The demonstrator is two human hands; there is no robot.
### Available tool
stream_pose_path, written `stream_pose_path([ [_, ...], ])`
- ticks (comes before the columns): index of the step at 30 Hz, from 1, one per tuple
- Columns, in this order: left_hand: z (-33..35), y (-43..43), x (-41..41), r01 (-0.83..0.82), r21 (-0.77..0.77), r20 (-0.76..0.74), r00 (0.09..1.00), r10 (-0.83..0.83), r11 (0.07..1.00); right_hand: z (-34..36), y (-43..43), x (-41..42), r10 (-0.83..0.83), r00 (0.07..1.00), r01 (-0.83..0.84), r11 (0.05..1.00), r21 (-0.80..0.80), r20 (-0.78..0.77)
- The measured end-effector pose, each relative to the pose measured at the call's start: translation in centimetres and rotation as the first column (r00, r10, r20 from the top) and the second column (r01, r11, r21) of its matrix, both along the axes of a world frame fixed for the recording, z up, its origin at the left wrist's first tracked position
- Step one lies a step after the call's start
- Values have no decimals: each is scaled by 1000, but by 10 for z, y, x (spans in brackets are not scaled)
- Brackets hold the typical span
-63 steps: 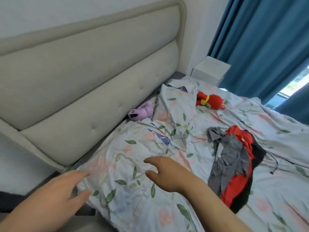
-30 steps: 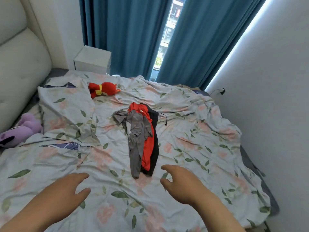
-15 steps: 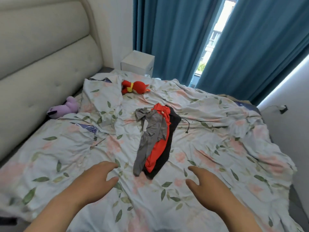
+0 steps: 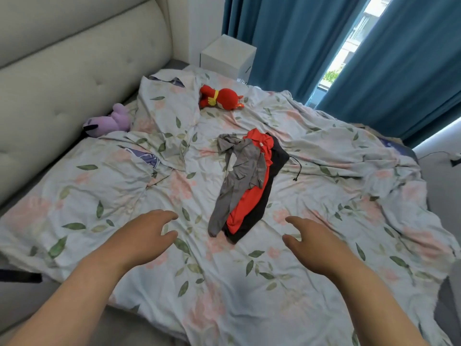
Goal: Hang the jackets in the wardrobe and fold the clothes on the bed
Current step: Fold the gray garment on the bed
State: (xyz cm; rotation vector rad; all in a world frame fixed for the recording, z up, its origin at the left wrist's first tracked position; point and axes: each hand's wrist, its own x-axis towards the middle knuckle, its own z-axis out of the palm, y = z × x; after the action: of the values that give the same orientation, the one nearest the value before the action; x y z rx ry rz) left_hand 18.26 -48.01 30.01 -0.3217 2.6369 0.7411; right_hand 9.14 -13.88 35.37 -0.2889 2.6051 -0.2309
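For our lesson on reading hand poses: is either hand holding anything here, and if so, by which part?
Nothing is held. The left hand and right hand are empty, fingers loosely spread, neither touching the clothes pile.

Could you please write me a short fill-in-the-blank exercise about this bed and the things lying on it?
1. The grey garment lies on top of a ____ one.
2. The plush next to the headboard is ____ in colour.
3. The left hand and the right hand both hold ____.

Missing words: red; purple; nothing.
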Motion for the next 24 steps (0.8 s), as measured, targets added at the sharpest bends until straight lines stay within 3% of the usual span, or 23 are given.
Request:
stream_pose_path([
  [7, -18, -6, 0, -61, 79, 32, 998, 59, 995, 7, -11, -13, 23, 1000, -23, 999, 31, 7],
  [14, -15, -13, -26, -42, 49, 10, 999, 42, 998, 5, -23, -51, 65, 998, -65, 997, 47, -11],
  [19, -29, -13, -54, -66, 26, -25, 997, 66, 997, -22, -28, -94, 111, 994, -112, 992, 53, 23],
  [24, -64, 8, -108, -128, 131, 19, 992, 126, 983, -70, -29, -166, 162, 978, -169, 984, 50, 130],
])
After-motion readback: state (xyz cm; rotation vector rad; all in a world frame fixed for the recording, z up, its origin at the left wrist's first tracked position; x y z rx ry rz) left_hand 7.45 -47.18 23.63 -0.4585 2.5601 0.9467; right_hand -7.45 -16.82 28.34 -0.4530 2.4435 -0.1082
